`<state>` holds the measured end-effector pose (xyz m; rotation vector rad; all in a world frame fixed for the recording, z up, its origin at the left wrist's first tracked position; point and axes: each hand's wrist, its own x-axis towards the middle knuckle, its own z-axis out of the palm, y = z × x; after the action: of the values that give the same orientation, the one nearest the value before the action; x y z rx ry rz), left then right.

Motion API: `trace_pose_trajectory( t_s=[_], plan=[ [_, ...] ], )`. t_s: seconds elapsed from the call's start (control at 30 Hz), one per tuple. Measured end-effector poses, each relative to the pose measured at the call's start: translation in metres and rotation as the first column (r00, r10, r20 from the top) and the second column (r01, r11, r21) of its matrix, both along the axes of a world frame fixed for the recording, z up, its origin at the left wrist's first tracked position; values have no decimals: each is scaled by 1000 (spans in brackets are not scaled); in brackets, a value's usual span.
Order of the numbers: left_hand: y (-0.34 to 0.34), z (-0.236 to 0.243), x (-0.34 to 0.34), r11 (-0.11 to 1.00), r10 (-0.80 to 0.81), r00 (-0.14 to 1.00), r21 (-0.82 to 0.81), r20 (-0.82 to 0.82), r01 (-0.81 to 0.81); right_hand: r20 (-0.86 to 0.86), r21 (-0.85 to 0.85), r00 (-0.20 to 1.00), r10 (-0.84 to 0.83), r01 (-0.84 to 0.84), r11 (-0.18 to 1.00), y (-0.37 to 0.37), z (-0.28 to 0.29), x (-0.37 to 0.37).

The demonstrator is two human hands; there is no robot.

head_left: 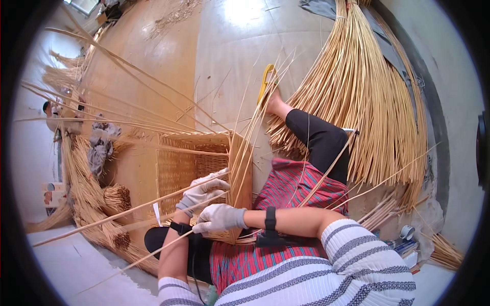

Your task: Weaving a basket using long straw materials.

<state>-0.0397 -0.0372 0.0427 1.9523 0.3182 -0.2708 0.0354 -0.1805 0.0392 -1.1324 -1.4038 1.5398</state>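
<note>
A half-woven wicker basket [176, 163] lies on its side against my lap, its opening facing left and long loose rods fanning out from its edge. My left hand [201, 193], in a white glove, is closed at the basket's near edge, with a long wicker rod [117, 216] crossing it; the fingertips are partly hidden. Just below, my gloved right hand [219, 218] pinches a thin wicker rod [153, 256] that slants down to the left. A striped red cloth [301, 186] covers my lap under the basket.
A large bundle of peeled rods [362, 112] spreads over the floor at the right. More bundles [115, 237] lie at the left beside a grey cloth [102, 143]. My foot in a yellow slipper [265, 81] is stretched ahead. Wood scraps [173, 18] litter the far floor.
</note>
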Motion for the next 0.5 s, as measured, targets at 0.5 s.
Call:
trace_pose_trajectory(
  t_s=[0.5],
  plan=[
    [-23, -50, 7, 807, 486, 870, -340, -82, -483, 489, 230, 826, -281, 189, 955, 15, -1, 136]
  ],
)
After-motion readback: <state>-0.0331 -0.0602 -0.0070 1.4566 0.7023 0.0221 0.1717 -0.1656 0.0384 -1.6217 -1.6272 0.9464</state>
